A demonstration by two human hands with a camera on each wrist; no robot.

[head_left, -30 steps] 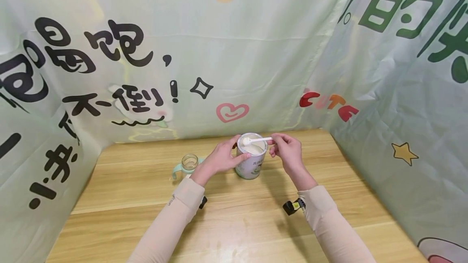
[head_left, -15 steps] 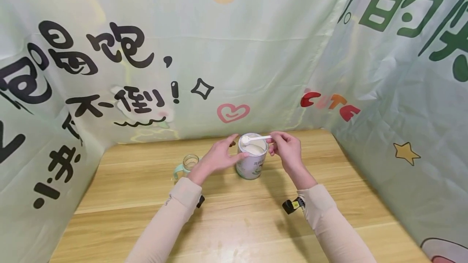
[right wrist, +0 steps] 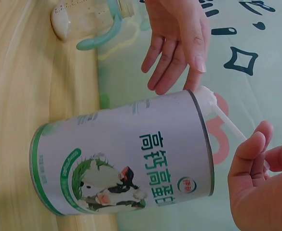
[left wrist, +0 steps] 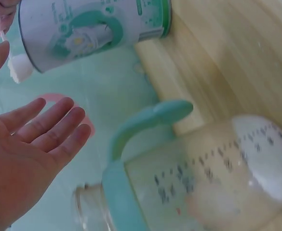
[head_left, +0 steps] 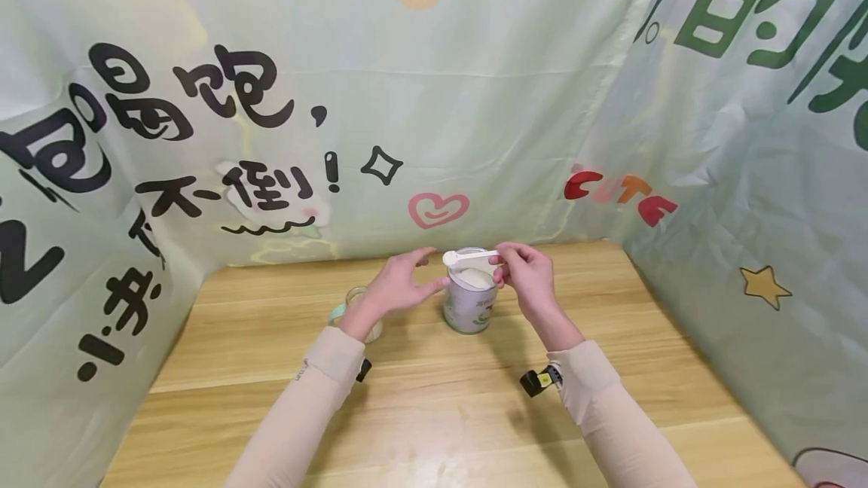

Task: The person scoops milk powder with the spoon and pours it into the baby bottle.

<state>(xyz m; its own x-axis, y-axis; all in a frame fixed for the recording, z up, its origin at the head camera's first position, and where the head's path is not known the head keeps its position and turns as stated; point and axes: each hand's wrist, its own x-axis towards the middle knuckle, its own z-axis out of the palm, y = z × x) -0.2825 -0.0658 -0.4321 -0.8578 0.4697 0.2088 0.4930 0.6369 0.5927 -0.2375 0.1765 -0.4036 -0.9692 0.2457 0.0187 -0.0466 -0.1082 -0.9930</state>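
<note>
A white and green milk powder can (head_left: 469, 311) stands upright on the table, its top uncovered and pale powder (head_left: 476, 278) inside. Thumb and fingers of my right hand (head_left: 532, 281) pinch the handle of a white scoop (head_left: 472, 255). The scoop is heaped with powder (right wrist: 206, 97) and hovers at the can's rim. My left hand (head_left: 393, 285) is beside the can with fingers spread, holding nothing. Behind that wrist, a baby bottle (left wrist: 198, 178) with a mint-green handle (left wrist: 145, 120) stands uncapped, white powder (left wrist: 263, 159) at its bottom. My left forearm partly hides it in the head view.
The wooden table (head_left: 420, 413) is enclosed by pale green printed cloth walls (head_left: 515, 96) at the back and both sides. The back wall rises close behind the can. A black wrist camera (head_left: 533, 382) sits under my right wrist.
My left hand has drawn away from the can to the left. The loaded scoop has come up slightly and leftward to the can's rim. The bottle is more covered by my left forearm.
</note>
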